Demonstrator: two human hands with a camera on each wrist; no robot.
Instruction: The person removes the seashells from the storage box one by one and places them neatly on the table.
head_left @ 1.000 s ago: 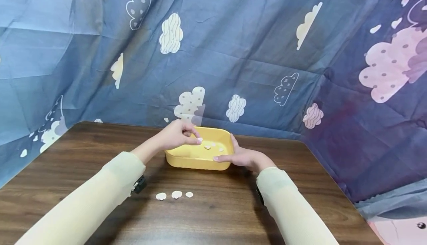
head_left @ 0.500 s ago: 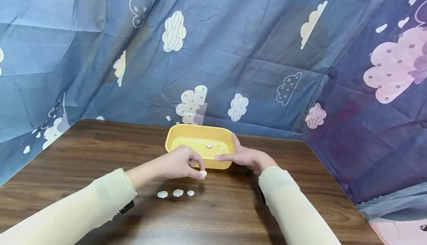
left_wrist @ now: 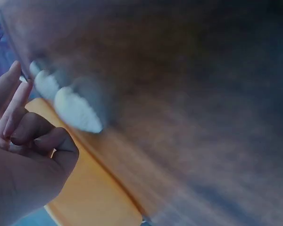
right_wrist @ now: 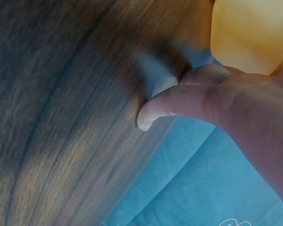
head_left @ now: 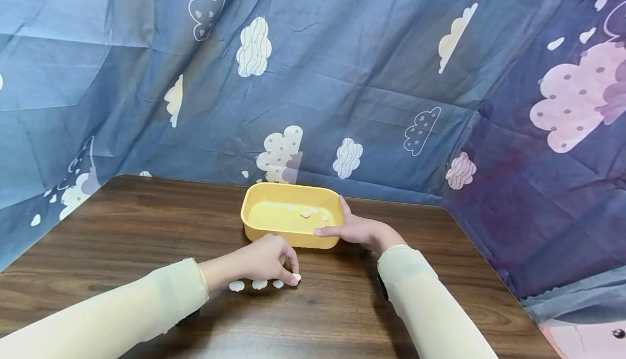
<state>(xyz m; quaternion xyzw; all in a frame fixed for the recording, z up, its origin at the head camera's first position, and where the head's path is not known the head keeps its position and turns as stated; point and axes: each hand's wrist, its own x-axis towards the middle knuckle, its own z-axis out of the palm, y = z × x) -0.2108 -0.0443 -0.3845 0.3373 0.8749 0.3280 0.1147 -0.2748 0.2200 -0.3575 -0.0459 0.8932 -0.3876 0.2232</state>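
A: One worktop (head_left: 440,250), one yellow tub (head_left: 304,240), sitting by the middle of the far edge. Your right hand (head_left: 356,228) spreads round the tub's near right corner, thumb along the rim, fingers fairly straight. Bracing it against sliding, I'd guess.

B: Your left hand (head_left: 269,258): thumb and index close together on one pinched shell (head_left: 297,277), nearer you than the tub. Fingertips only, likely because it's tiny. Touching the worktop? Can't tell.

A: Left of that, three loose shells (head_left: 260,284), apart, roughly parallel to the far edge. So neat it's probably deliberate.

B: Inside the tub, four scattered shells (head_left: 305,214), mostly towards its right end; walls presumably keep them in. Eight altogether.
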